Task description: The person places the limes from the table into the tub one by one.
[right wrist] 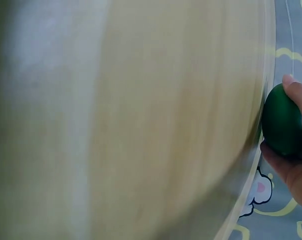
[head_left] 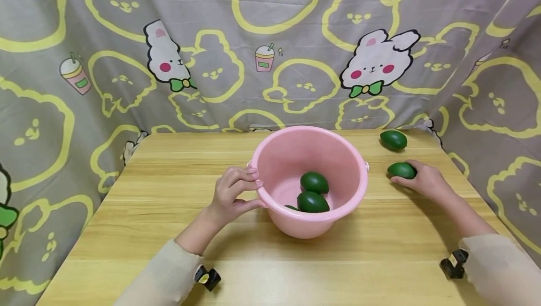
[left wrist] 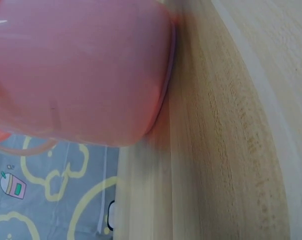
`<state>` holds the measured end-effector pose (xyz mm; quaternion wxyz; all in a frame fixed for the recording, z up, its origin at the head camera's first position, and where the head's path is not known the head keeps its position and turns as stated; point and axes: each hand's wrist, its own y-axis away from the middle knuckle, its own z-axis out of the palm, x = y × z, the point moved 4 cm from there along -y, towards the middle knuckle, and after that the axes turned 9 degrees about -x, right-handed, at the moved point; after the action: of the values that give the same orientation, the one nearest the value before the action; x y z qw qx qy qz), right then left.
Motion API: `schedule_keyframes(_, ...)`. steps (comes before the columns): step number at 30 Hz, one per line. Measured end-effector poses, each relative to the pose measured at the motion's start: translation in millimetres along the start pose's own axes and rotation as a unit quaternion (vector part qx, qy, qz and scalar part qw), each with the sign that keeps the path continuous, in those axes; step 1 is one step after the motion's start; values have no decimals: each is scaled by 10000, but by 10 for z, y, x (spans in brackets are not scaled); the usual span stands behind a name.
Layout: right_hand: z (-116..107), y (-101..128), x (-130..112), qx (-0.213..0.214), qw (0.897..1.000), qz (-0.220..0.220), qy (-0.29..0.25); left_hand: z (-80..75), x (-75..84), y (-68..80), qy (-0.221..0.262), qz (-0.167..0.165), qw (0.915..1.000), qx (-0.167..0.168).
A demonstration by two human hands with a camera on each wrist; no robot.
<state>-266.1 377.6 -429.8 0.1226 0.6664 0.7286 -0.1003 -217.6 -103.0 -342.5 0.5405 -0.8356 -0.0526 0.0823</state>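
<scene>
A pink plastic bucket (head_left: 296, 225) stands on the table, its mouth tilted toward the head view. My left hand (head_left: 232, 193) pinches the left side of its rim, with the thumb below and the fingers above. Inside lie glossy dark green oval fruits (head_left: 313, 202), one of them mostly hidden by the front rim. To the right of the bucket, my right hand (head_left: 427, 180) grips another green oval fruit (head_left: 401, 170) between thumb and fingers, at table level. In the right wrist view, that fruit (right wrist: 282, 120) sits between the thumb and a finger.
One more green fruit (head_left: 393, 140) lies behind the right hand, near the table's back right corner. The wooden table (head_left: 169, 231) meets a patterned grey curtain (head_left: 296, 80) at the back, with more curtain on both sides. A small white handle mount (head_left: 367, 166) sticks out from the bucket's right side.
</scene>
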Motion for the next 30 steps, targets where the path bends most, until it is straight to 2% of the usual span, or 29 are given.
schedule_keyframes(5, 2, 13, -25, 9, 10000, -70, -41, -4, -4, 9, -26, 2, 10000, 45)
schedule_keyframes(11, 14, 24, -59, -215, 9997, -144, -17, -3, -9, 13, -30, -22, 10000, 43)
schedule_keyframes(22, 26, 69, -189, -4, 9976, -683, 91, -13, 2, 4, -50, 14, 10000, -43)
schedule_keyframes(30, 63, 89, -233, -151, 9956, -926, 78, -16, 2, -1, -47, 30, 10000, -59)
